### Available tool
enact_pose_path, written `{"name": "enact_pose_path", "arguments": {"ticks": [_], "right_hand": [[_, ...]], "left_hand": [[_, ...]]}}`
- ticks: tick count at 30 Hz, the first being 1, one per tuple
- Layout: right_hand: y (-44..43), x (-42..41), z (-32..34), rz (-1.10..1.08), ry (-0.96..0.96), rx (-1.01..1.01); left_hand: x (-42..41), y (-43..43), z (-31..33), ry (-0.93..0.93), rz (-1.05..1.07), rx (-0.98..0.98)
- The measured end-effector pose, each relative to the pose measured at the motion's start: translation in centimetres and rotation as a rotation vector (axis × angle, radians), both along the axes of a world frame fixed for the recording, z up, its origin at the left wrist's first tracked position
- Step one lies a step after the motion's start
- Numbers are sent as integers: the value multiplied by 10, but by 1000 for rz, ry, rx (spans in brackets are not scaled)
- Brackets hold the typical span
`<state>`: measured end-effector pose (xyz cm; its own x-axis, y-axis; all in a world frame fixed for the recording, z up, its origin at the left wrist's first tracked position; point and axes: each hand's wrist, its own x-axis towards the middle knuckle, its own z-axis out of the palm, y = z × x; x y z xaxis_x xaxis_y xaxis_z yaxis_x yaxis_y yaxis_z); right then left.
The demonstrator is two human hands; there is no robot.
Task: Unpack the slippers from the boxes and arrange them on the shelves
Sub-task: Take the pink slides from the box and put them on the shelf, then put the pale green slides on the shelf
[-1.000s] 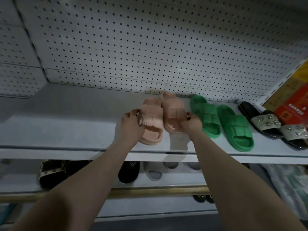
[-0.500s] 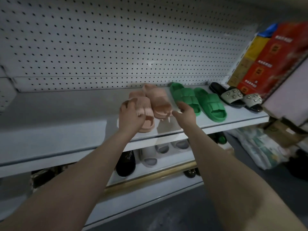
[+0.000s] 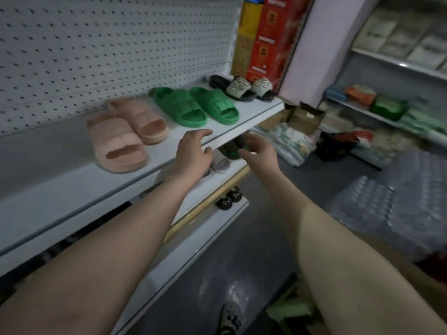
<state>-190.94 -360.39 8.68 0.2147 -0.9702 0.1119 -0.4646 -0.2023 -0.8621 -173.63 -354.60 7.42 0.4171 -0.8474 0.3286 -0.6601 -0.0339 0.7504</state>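
A pair of pink slippers (image 3: 125, 135) lies side by side on the white upper shelf (image 3: 60, 187), toes toward me. To their right lie a green pair (image 3: 197, 105) and a black pair with studded grey straps (image 3: 242, 88). My left hand (image 3: 193, 155) hovers at the shelf's front edge, right of the pink pair, fingers relaxed and holding nothing. My right hand (image 3: 258, 152) floats off the shelf's front, loosely curled and empty.
A pegboard wall (image 3: 108, 44) backs the shelf. Lower shelves hold more slippers (image 3: 228, 200). Red and yellow cartons (image 3: 263, 37) stand at the shelf's right end. An open cardboard box (image 3: 304, 117), plastic bags and wrapped bottle packs (image 3: 399, 201) sit on the grey floor to the right.
Both hands have let go of the pink slippers and drawn back to the right, off them. The view has swung right toward the aisle floor.
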Motion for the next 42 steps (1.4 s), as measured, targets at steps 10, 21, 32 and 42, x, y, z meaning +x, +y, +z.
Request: {"name": "enact_pose_path", "arguments": {"ticks": [10, 21, 32, 42], "right_hand": [[23, -200, -49, -376, 26, 113], [67, -407, -100, -713, 39, 244], [140, -498, -170, -1070, -143, 480], [164, -534, -243, -1332, -264, 768]], "left_hand": [[-191, -49, -42, 31, -494, 94], [-416, -85, -86, -1, -906, 220], [-538, -64, -147, -137, -1221, 430], [-618, -70, -230, -233, -1415, 811]]}}
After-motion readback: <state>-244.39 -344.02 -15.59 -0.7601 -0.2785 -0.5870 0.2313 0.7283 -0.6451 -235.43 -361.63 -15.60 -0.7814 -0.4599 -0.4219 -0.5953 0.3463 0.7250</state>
